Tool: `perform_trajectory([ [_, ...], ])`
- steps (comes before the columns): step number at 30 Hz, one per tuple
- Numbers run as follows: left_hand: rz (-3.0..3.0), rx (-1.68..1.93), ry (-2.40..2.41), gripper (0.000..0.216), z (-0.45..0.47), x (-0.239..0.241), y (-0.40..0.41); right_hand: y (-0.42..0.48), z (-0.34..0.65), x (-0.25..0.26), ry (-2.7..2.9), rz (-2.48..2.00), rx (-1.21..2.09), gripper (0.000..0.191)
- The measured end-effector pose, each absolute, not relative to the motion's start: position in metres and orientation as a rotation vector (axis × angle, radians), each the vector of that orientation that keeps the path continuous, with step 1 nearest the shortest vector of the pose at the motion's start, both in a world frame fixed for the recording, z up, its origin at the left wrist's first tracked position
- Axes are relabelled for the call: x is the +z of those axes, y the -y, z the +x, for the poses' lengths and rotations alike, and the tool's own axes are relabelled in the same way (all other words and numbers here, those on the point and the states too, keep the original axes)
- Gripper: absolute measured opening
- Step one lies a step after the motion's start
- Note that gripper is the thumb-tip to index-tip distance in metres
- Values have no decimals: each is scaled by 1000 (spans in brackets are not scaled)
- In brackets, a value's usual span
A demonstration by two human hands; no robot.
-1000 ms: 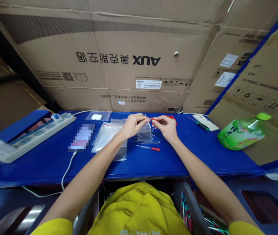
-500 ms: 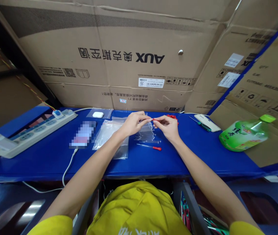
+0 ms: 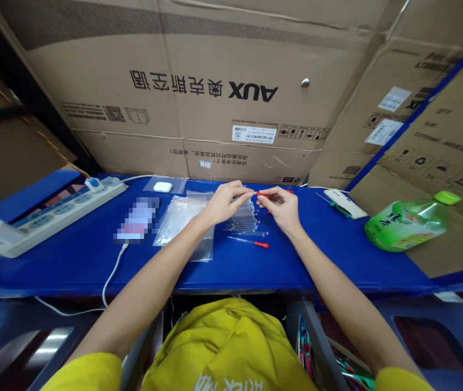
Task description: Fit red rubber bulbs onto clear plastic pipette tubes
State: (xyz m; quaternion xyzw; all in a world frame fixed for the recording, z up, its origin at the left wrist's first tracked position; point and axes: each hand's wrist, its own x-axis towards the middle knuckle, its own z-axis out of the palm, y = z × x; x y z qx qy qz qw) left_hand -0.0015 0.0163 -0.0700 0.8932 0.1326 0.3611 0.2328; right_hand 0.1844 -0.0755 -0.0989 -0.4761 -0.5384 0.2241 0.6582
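Note:
Over the blue table [image 3: 72, 260], my left hand [image 3: 225, 202] pinches a thin clear glass tube. My right hand [image 3: 282, 208] pinches a small red rubber cap [image 3: 260, 194] at that tube's end. The two hands nearly meet. Below them lies a row of several clear tubes [image 3: 244, 220]. One finished dropper with a red cap [image 3: 248, 242] rests nearest me. A few loose red caps [image 3: 289, 191] sit behind my right hand, partly hidden by it.
Clear plastic bags [image 3: 183, 225] lie left of the tubes, beside a phone [image 3: 137, 220] on a white cable. A power strip [image 3: 48, 216] is far left, an earbud case [image 3: 163, 187] behind. A screwdriver [image 3: 334, 206], a white device [image 3: 344, 202] and a green bottle [image 3: 406, 223] lie at right. Cardboard boxes [image 3: 215, 92] wall the back.
Both hands stay together over the tube row, shifting slightly while working the red cap onto the tube's end. The view has tilted a little.

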Motion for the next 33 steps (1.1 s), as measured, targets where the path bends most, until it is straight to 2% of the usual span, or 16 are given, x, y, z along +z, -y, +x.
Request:
perform_trajectory([
  [3, 2455, 985, -356, 41, -2, -71, -17, 76, 187, -98, 1220, -1075, 521, 33],
  [13, 2294, 928, -298, 29, -3, -74, -24, 78, 184, -96, 1222, -1067, 501, 30],
  [25, 2250, 880, -294, 29, -4, -72, -22, 81, 184, -94, 1250, -1121, 497, 33],
  [33, 2159, 804, -250, 29, -2, -74, -22, 82, 181, -92, 1279, -1063, 477, 27],
])
